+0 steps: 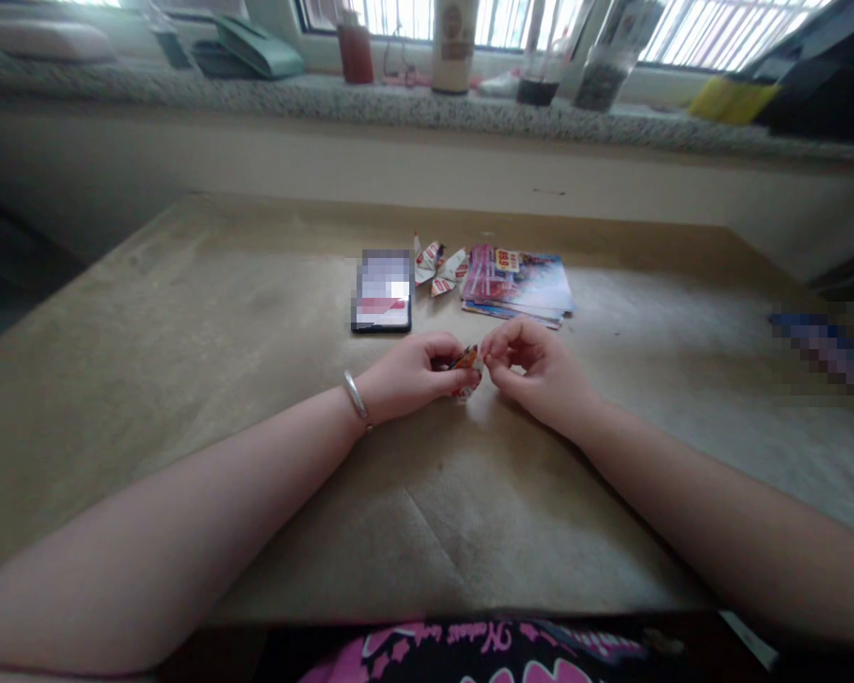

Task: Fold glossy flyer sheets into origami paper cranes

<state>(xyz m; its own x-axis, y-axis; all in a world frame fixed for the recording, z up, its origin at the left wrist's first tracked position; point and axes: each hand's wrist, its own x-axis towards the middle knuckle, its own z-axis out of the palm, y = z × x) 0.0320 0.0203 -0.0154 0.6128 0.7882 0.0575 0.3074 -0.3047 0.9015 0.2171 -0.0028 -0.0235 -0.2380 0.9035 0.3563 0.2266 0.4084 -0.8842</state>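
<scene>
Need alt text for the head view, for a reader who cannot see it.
A left hand and a right hand pinch one small folded paper between their fingertips at a tan table. Behind them lie a phone, two more paper folds and a stack of printed sheets.

small folded paper mostly covered by fingers of left hand and right hand, shape unreadable; phone screen pixelated; blue object at right pixelated, can't ID; bottles on sill cut by top edge; print on leaflet stack too small to read
</scene>
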